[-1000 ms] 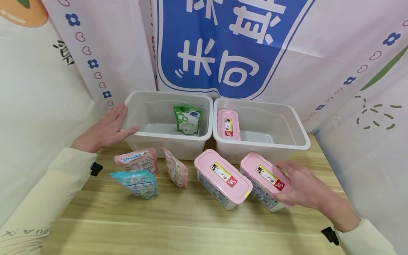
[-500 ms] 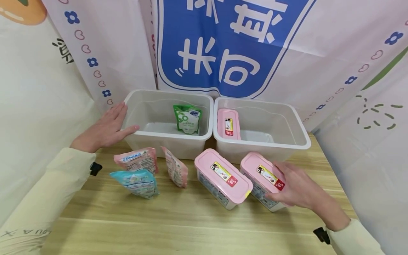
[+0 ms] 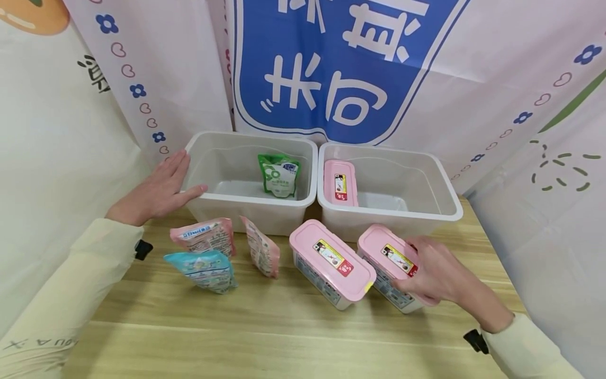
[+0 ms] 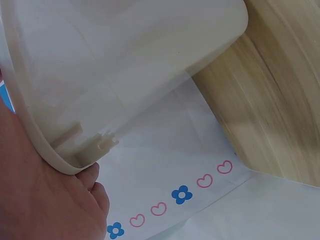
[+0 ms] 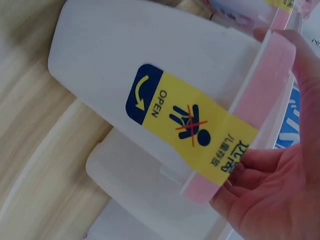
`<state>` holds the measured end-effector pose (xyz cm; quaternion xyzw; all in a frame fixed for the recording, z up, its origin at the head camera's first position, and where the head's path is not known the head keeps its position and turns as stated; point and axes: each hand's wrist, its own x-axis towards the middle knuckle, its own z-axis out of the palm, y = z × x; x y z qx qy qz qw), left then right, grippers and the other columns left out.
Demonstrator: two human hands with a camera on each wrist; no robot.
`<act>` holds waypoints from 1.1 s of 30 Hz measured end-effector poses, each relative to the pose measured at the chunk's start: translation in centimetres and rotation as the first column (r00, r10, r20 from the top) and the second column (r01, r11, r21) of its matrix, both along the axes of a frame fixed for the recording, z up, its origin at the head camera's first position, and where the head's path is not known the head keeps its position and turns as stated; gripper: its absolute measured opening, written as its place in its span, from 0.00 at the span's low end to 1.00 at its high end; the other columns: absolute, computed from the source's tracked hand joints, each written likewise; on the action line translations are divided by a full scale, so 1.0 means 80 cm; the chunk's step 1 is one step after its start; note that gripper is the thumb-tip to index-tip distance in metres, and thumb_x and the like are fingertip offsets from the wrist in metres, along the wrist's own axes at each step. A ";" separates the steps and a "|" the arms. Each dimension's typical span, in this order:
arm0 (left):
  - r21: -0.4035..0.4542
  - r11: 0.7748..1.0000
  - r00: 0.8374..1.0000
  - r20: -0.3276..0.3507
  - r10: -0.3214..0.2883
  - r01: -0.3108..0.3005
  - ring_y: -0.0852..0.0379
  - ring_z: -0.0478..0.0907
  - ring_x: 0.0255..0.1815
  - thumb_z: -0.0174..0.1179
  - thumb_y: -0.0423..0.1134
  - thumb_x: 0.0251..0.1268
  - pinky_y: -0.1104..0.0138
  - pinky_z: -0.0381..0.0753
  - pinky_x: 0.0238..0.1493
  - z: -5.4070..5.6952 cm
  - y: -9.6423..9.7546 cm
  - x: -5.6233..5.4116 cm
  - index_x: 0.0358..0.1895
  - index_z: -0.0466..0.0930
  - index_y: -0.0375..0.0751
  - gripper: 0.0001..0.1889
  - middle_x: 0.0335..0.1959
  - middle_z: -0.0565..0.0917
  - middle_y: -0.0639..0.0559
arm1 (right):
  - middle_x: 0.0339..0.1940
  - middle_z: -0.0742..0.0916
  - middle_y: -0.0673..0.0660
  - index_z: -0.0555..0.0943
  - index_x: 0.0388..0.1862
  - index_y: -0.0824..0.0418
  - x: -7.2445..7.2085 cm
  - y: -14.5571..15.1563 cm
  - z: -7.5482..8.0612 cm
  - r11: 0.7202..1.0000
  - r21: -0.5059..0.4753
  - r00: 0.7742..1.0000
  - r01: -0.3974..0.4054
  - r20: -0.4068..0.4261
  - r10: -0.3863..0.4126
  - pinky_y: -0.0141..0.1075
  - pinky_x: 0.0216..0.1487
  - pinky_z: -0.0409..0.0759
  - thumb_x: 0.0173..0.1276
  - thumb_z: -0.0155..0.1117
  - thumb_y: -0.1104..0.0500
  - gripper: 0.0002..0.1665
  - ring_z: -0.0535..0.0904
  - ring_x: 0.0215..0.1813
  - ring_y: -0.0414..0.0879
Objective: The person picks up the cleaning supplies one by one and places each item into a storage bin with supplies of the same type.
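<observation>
My right hand grips a pink-lidded tub across its lid near the front end, thumb on one side and fingers on the other. In the right wrist view, a yellow "OPEN" label runs from that tub's end onto its lid. A matching pink-lidded tub stands just to its left. My left hand rests on the left corner of the left bin, fingers extended along the rim and thumb over the front. A green-and-white pouch stands inside this bin.
The right bin holds another pink-lidded tub at its left end. Before the left bin stand two pink pouches, one upright pink pouch and one pink pouch behind a blue pouch. Printed cloth hangs behind.
My right hand has shifted slightly left and its fingers have closed more firmly around the tub's lid. The left hand stays on the bin's corner.
</observation>
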<state>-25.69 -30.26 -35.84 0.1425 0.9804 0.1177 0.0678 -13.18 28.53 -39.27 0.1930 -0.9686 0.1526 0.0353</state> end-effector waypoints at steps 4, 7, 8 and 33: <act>0.005 1.000 1.000 -0.002 -0.002 0.002 0.32 0.27 0.89 0.41 0.69 0.80 0.35 0.35 0.86 -0.001 0.000 0.000 0.84 0.26 0.31 0.54 0.87 0.25 0.36 | 0.25 0.79 0.47 0.79 0.35 0.55 0.000 -0.003 -0.001 1.000 -0.002 0.999 0.032 -0.004 -0.032 0.28 0.26 0.71 0.39 0.85 0.42 0.31 0.73 0.28 0.38; 0.006 1.000 1.000 -0.005 -0.003 0.003 0.32 0.28 0.89 0.41 0.69 0.80 0.35 0.35 0.86 -0.002 0.001 0.000 0.84 0.26 0.31 0.54 0.87 0.25 0.36 | 0.25 0.79 0.47 0.80 0.36 0.57 0.002 -0.004 -0.002 0.999 -0.003 0.999 0.053 -0.001 -0.053 0.28 0.26 0.70 0.38 0.85 0.42 0.32 0.73 0.28 0.39; 0.006 1.000 1.000 -0.005 -0.004 0.004 0.32 0.28 0.89 0.41 0.70 0.80 0.35 0.35 0.86 -0.002 0.001 0.000 0.84 0.26 0.32 0.54 0.87 0.25 0.36 | 0.26 0.80 0.47 0.80 0.37 0.57 0.003 -0.004 -0.003 0.998 -0.004 0.998 0.060 0.003 -0.060 0.28 0.26 0.70 0.38 0.86 0.42 0.33 0.73 0.29 0.39; 0.003 1.000 1.000 0.000 0.003 -0.003 0.32 0.27 0.89 0.40 0.70 0.79 0.34 0.35 0.86 0.001 0.000 0.002 0.84 0.25 0.31 0.55 0.87 0.24 0.35 | 0.32 0.85 0.50 0.85 0.48 0.65 0.020 0.000 0.028 0.997 0.002 0.996 0.079 -0.038 -0.079 0.28 0.30 0.74 0.35 0.88 0.41 0.44 0.76 0.32 0.40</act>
